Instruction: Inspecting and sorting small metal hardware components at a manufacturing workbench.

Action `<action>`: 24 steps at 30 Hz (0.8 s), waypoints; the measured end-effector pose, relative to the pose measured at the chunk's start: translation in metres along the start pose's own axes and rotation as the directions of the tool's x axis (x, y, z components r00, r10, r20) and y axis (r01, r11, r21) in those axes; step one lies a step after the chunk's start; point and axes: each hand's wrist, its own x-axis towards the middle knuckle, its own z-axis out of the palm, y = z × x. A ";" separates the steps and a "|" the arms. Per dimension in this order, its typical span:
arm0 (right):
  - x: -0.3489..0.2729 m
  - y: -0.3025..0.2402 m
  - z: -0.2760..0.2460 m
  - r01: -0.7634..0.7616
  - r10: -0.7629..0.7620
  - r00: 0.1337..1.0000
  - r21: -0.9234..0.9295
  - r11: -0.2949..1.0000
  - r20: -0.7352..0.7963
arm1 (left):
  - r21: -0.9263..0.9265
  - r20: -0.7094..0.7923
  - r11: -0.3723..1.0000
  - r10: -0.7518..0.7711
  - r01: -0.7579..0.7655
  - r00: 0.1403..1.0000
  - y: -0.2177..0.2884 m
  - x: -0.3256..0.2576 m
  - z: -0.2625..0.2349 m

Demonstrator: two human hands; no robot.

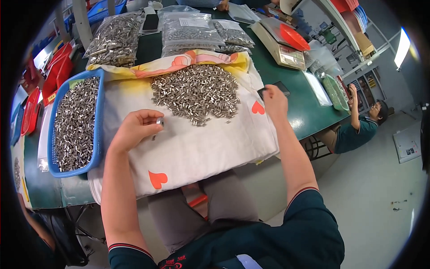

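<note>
A small silvery metal cylinder [160,121] is pinched between thumb and fingers of my left hand [133,131], over the white cloth [206,152]. Beyond that hand, many short metal sleeves lie in a loose pile [197,94] on the cloth. At the cloth's right edge, my right hand [275,102] has its fingers closed at a dark flat object [282,88]; the hand covers part of it, so its kind is unclear. To the left stands a blue plastic basket [99,125] filled with similar metal sleeves.
Clear bags of metal parts [186,31] line the back of the green table [300,114]. A weighing scale [282,47] carries a red tray [294,37]. Red bins [58,67] stand far left. Another person [358,130] sits at the right, near a green basket [335,93].
</note>
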 end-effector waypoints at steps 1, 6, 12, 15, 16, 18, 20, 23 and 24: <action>0.005 0.017 -0.005 -0.144 0.130 0.983 -0.110 0.983 -0.131 | 0.018 -0.008 1.000 -0.002 0.002 1.000 0.005 -0.003 0.000; 0.037 0.056 0.008 -0.629 0.623 0.777 -0.161 0.760 -0.094 | 0.011 0.036 1.000 0.022 -0.022 0.999 0.001 0.001 0.000; 0.064 0.048 0.023 -0.739 0.780 0.626 -0.325 0.590 -0.007 | -0.018 0.027 1.000 -0.011 0.011 1.000 0.000 -0.002 -0.003; 0.066 0.052 0.020 -0.620 0.712 0.692 -0.409 0.669 0.116 | -0.021 0.030 1.000 0.016 -0.016 0.999 -0.001 -0.003 -0.004; 0.064 0.054 0.018 -0.613 0.691 0.714 -0.378 0.694 0.111 | -0.018 0.036 0.999 0.041 -0.040 0.999 0.001 -0.002 -0.004; 0.065 0.064 0.013 -0.575 0.665 0.738 -0.407 0.710 0.117 | -0.029 0.040 0.999 0.029 -0.028 0.999 0.001 0.002 -0.002; 0.062 0.058 0.013 -0.562 0.648 0.758 -0.427 0.709 0.079 | -0.035 0.038 0.999 0.017 -0.016 0.999 0.000 0.003 -0.005; 0.061 0.053 0.011 -0.554 0.654 0.747 -0.430 0.713 0.121 | -0.047 0.065 0.998 0.039 -0.036 0.997 -0.005 0.001 -0.007; 0.062 0.053 0.008 -0.560 0.663 0.739 -0.437 0.704 0.121 | -0.046 0.051 0.998 0.051 -0.049 0.997 -0.004 0.002 -0.006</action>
